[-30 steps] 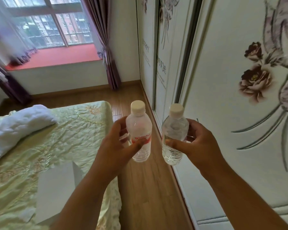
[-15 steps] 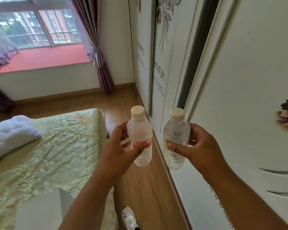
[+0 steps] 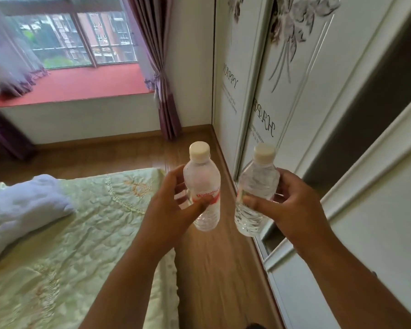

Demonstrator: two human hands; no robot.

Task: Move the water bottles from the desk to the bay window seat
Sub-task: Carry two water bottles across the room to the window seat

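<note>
My left hand [image 3: 169,210] grips a clear water bottle [image 3: 203,184] with a white cap and a red-and-white label, held upright. My right hand [image 3: 292,207] grips a second clear water bottle [image 3: 256,184] with a white cap, also upright, a short gap to the right of the first. Both bottles are carried in the air over the wooden floor. The red bay window seat [image 3: 81,83] lies ahead at the upper left, below the window, with nothing standing on the part I see.
A bed with a pale green quilt [image 3: 69,233] and a white pillow [image 3: 22,210] fills the left. White sliding wardrobe doors [image 3: 294,103] line the right. A strip of wooden floor [image 3: 214,269] runs between them toward the window. Purple curtains [image 3: 161,79] hang beside the seat.
The view has moved forward along the floor strip; the window seat and wardrobe corner look nearer and larger. Both hands keep the same hold on the bottles.
</note>
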